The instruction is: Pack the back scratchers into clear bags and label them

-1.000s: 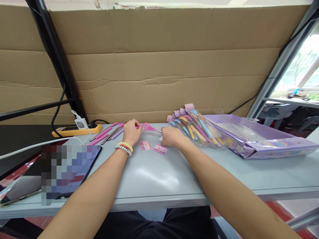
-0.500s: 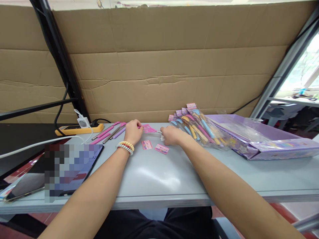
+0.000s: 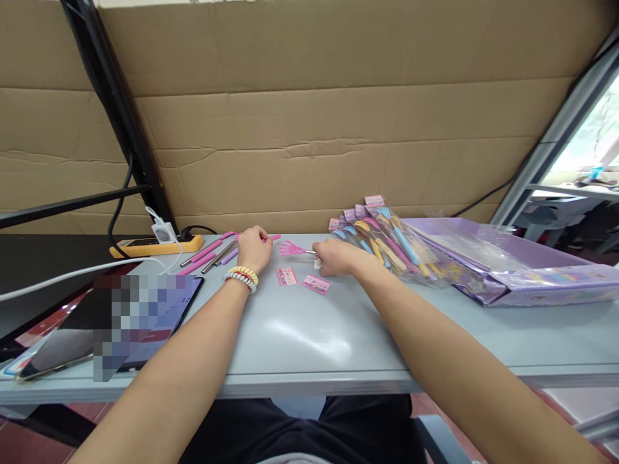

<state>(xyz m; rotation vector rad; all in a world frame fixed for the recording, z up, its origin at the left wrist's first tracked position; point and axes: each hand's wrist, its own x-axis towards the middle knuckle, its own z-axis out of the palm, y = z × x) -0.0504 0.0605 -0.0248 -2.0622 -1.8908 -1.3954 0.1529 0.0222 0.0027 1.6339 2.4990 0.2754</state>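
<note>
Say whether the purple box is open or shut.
Open: no lid covers the purple box, and its inside shows, with clear plastic in it.

Yellow power strip [image 3: 155,247] at the rear left, white charger [image 3: 164,231] seated on it; tablet [image 3: 162,322] lying at the left, screen lit. Cardboard panel [image 3: 309,122] standing behind the table [image 3: 300,335], horizontally creased.

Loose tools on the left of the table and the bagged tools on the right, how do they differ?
The loose tools are bare, while the bagged tools are in clear plastic. The loose tools are pink, purple and metallic; the bagged tools also show blue and yellow. The bagged tools have printed cards at their far ends; the loose tools show none. Both groups have long, slim handles and lie on the grey table.
</note>
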